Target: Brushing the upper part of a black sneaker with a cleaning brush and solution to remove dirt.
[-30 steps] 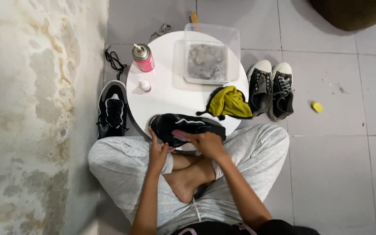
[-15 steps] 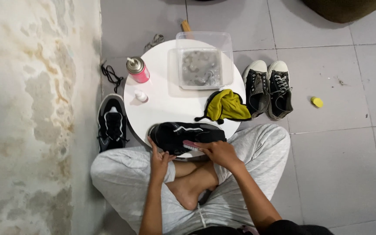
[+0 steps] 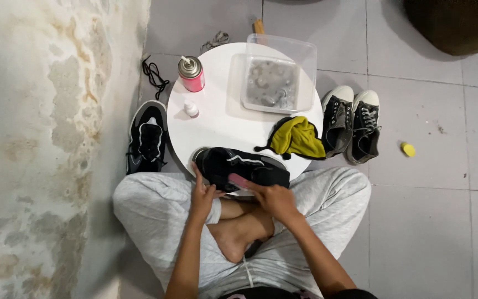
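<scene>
A black sneaker (image 3: 239,166) with a white side stripe lies on its side at the near edge of a round white table (image 3: 217,119). My left hand (image 3: 201,191) holds its heel end. My right hand (image 3: 272,196) presses a small pink brush (image 3: 238,180) against the sneaker's lower side. I sit cross-legged in grey trousers with a bare foot under the table's near edge.
On the table stand a pink spray can (image 3: 191,73), a small white bottle (image 3: 191,108), a clear tub of soapy water (image 3: 278,75) and a yellow cloth (image 3: 297,137). A second black sneaker (image 3: 147,135), a grey pair (image 3: 352,124) and black laces (image 3: 153,75) lie on the floor.
The view has shifted slightly. My right hand with the pink brush has moved a little along the sneaker's side; the left hand keeps its hold.
</scene>
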